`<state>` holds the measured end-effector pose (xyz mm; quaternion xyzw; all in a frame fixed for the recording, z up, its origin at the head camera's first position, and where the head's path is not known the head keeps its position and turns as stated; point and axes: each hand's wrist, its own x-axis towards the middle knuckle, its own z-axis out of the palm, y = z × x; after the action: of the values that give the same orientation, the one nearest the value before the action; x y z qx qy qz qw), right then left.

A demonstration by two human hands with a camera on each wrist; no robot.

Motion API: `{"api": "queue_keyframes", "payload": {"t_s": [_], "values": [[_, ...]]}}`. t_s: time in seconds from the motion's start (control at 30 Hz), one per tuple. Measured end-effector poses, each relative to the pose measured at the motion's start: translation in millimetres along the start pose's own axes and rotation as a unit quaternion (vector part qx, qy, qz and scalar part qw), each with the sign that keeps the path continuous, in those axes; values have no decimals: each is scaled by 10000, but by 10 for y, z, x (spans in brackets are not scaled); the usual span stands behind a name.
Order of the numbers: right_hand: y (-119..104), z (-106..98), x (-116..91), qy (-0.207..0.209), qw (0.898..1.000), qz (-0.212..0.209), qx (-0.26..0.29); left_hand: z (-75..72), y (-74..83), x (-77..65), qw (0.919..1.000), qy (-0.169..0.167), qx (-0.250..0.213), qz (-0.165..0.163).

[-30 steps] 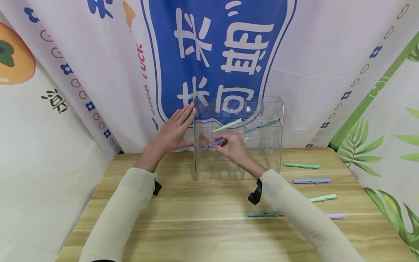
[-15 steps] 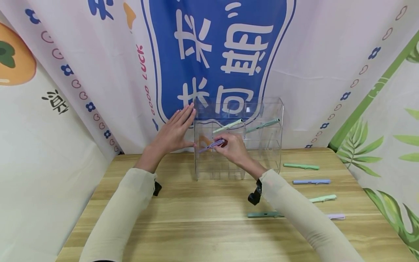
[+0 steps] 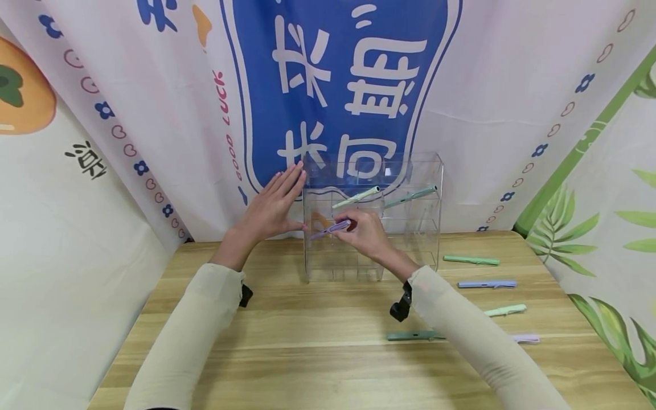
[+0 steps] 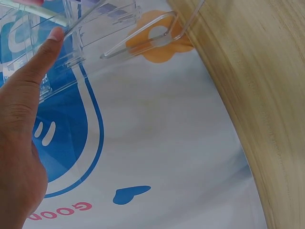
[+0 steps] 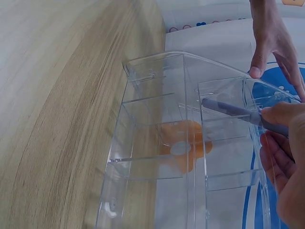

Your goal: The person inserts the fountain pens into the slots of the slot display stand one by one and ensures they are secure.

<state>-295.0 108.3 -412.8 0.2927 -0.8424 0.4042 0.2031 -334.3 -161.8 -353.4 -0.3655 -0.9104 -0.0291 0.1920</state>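
Observation:
A clear acrylic organizer point(image 3: 422, 242) with several compartments stands upright at the back of the table. My left hand point(image 3: 271, 205) rests against its left side with straight fingers; in the left wrist view the thumb point(image 4: 45, 55) touches the clear edge. My right hand point(image 3: 365, 232) pinches a purple pen point(image 3: 335, 227) between thumb and fingers. The pen slants, its far end inside a left-hand compartment, as the right wrist view also shows with the pen point(image 5: 228, 109) behind clear plastic. A light green pen point(image 3: 356, 197) and a dark green pen point(image 3: 411, 195) lean in the upper compartments.
On the table's right side lie a green pen point(image 3: 471, 260), a blue pen point(image 3: 487, 284), a light green pen point(image 3: 505, 310), a lavender pen point(image 3: 527, 339) and a dark green pen point(image 3: 414, 336). The right forearm partly covers some. A printed curtain point(image 3: 492, 171) hangs directly behind the organizer.
Both hands stay in nearly the same place. The held end of the purple pen sits very slightly lower.

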Motion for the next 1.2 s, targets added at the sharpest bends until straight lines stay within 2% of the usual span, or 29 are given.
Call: {"api": "queue_keyframes", "payload": {"t_s": [0.4, 0.7, 1.2], "values": [[-29, -206, -86, 133, 9990, -275, -324, -29, 11, 13, 9997, -212, 77, -90], [-52, -364, -124, 196, 9996, -39, -202, -8, -1, 11, 9998, -181, 92, -28], [-123, -713, -357, 197, 9973, -582, -409, -24, 10, 12, 9998, -172, 69, -18]]}}
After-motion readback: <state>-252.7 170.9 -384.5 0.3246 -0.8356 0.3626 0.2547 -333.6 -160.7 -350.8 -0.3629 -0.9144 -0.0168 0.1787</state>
